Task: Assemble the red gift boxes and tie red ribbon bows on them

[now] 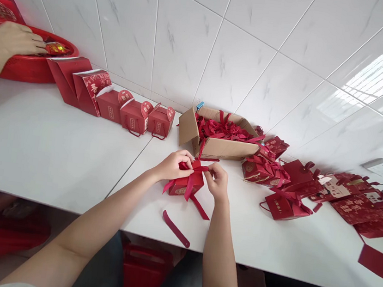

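Observation:
A small red gift box sits on the white table in front of me, with a red ribbon across its top. My left hand pinches the ribbon at the box's left top edge. My right hand pinches the ribbon's other end just right of the box. Loose ribbon tails trail down the box's front and right side. A separate red strip lies on the table closer to me.
A cardboard box full of red ribbons stands behind. Finished red boxes line up at the left; more boxes and flat packs lie at the right. Another person's hand reaches into a red basin at far left.

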### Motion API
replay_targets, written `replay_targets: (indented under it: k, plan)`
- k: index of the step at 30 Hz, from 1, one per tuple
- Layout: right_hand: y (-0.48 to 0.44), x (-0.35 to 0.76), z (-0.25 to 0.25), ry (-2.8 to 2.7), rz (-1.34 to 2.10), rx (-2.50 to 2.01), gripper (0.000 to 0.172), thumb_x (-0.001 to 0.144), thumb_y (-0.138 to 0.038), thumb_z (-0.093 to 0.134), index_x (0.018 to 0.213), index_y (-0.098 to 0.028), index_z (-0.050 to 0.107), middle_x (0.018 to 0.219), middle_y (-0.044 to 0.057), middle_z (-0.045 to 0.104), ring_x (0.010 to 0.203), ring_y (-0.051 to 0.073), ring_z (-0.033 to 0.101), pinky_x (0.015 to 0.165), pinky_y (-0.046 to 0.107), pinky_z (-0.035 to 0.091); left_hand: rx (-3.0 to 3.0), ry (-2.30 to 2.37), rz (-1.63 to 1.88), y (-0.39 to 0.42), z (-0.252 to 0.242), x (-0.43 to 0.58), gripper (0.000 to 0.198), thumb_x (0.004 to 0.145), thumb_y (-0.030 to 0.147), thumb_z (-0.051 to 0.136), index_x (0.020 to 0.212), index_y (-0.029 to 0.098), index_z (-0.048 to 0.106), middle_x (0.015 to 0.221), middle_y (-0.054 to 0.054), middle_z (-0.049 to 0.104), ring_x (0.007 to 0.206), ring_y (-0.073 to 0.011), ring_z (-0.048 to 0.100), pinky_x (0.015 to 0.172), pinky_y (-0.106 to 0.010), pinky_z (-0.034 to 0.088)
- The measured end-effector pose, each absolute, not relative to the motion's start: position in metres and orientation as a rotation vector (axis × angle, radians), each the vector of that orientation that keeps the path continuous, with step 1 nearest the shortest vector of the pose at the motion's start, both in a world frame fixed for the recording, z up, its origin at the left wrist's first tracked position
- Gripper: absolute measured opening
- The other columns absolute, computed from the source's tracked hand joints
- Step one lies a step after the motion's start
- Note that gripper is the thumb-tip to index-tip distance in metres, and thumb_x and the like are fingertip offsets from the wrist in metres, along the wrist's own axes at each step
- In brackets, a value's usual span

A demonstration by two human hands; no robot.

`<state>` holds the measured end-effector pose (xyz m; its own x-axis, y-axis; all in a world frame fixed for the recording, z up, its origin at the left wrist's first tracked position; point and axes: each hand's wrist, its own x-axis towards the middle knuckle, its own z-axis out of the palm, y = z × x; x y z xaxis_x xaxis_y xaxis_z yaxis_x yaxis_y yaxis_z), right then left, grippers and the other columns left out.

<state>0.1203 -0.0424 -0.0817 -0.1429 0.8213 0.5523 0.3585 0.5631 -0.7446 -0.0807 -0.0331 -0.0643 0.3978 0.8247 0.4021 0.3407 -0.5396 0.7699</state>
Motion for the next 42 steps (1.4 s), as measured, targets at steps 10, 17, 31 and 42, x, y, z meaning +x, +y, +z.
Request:
replay_targets:
  k: [10, 17, 31, 42]
  plan:
    - [-0.043, 0.119, -0.081, -1.723, 0.426, -0.994, 0.014, 0.078, -0.020, 0.052, 0.064, -0.023, 0.052, 0.061, -0.001, 0.047, 0.057, 0.013, 0.042, 0.053, 0.028, 0.036, 2.083, 1.003, 1.070, -0.033, -0.066, -0.079, 0.013, 0.073, 0.029, 0.065, 0.066, 0.018, 0.063, 0.093, -0.004, 0.062, 0.079, -0.0156, 0.061, 0.074, -0.030, 0.051]
    - [-0.038, 0.117, -0.090, -1.713, 0.597, -0.956, 0.012, 0.080, -0.022, 0.053, 0.090, -0.022, 0.058, 0.078, 0.001, 0.057, 0.065, 0.014, 0.049, 0.062, 0.029, 0.043, 2.070, 0.984, 1.088, -0.031, -0.070, -0.081, 0.012, 0.074, 0.027, 0.064, 0.066, 0.018, 0.063, 0.093, -0.004, 0.061, 0.081, -0.0156, 0.061, 0.074, -0.029, 0.050]
    - [-0.038, 0.113, -0.088, -1.432, 1.253, -0.870, 0.037, 0.080, -0.044, 0.063, 0.060, -0.020, 0.043, 0.068, -0.002, 0.038, 0.060, 0.011, 0.034, 0.056, 0.026, 0.029, 2.045, 0.981, 1.084, -0.031, -0.068, -0.080, 0.013, 0.074, 0.028, 0.065, 0.067, 0.017, 0.063, 0.096, -0.004, 0.062, 0.084, -0.0155, 0.062, 0.077, -0.028, 0.050]
    - [-0.035, 0.108, -0.092, -1.310, 1.308, -0.934, 0.048, 0.075, -0.041, 0.068, 0.052, -0.020, 0.032, 0.055, -0.006, 0.027, 0.054, 0.009, 0.024, 0.053, 0.026, 0.020, 2.044, 0.942, 1.058, -0.033, -0.065, -0.079, 0.013, 0.073, 0.025, 0.065, 0.064, 0.016, 0.061, 0.093, -0.004, 0.061, 0.073, -0.0126, 0.059, 0.068, -0.026, 0.049]
